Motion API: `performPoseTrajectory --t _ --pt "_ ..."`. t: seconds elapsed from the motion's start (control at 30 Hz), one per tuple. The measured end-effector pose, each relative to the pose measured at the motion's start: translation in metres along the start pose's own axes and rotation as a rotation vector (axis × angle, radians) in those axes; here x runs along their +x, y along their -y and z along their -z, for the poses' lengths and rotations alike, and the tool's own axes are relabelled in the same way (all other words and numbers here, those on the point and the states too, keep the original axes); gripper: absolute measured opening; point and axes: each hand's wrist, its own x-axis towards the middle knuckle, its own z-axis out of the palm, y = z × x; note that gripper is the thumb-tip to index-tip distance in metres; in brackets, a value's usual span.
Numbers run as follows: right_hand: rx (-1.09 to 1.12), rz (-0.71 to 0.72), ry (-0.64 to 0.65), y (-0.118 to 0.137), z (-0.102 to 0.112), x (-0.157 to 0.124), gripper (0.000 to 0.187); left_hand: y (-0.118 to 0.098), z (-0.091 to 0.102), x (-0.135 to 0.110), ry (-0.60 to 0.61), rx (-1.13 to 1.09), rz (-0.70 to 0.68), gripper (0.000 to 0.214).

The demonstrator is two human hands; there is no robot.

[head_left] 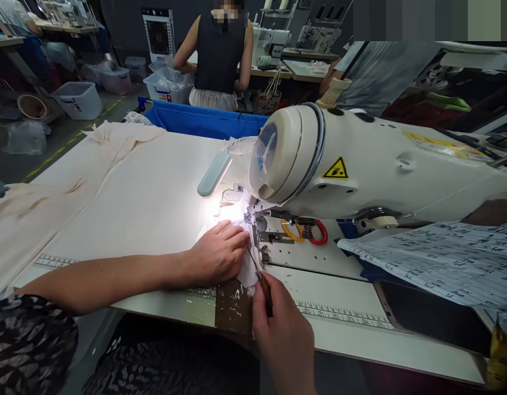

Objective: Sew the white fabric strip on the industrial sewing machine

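Note:
A white sewing machine (339, 159) reaches in from the right, its lamp glaring over the presser foot (248, 215). Under and before the foot lies a piece of white fabric (248, 270), partly washed out by the light. My left hand (220, 252) rests on this fabric just left of the foot, fingers together and bent, pressing on it. My right hand (282, 323), in front of the machine, is closed around the wooden handle of an awl (265, 291). The awl's thin metal shaft points up-left to the fabric beside my left fingers.
Pale cream fabric (72, 186) covers the table's left side. A grey-green bar-shaped object (214, 173) lies behind my left hand. Red-and-yellow rings (318, 232), a phone (434, 315) and a written sheet (438, 263) are right. Beyond a blue cloth bin (204, 119) sits another person (220, 55).

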Motion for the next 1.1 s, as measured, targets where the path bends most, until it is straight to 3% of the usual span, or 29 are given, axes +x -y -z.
performPoseTrajectory --t 0.2,0.3,0.4,0.63,1.1 --pt "0.228 -0.283 0.087 -0.022 0.009 -0.016 0.033 0.0 0.002 0.0 0.027 0.047 0.008 0.031" --pt "0.346 -0.502 0.088 -0.024 0.011 -0.021 0.035 -0.001 0.003 0.001 0.041 0.048 0.019 0.031" --pt "0.409 -0.619 0.097 -0.021 0.012 -0.021 0.038 -0.002 0.004 0.001 0.064 0.057 0.022 0.03" --pt "0.404 -0.72 0.11 -0.019 0.011 -0.019 0.04 -0.003 0.003 0.0 0.104 0.06 0.013 0.032" --pt "0.41 -0.783 0.172 -0.028 0.009 -0.022 0.047 -0.003 0.002 0.001 0.097 0.062 0.008 0.032"
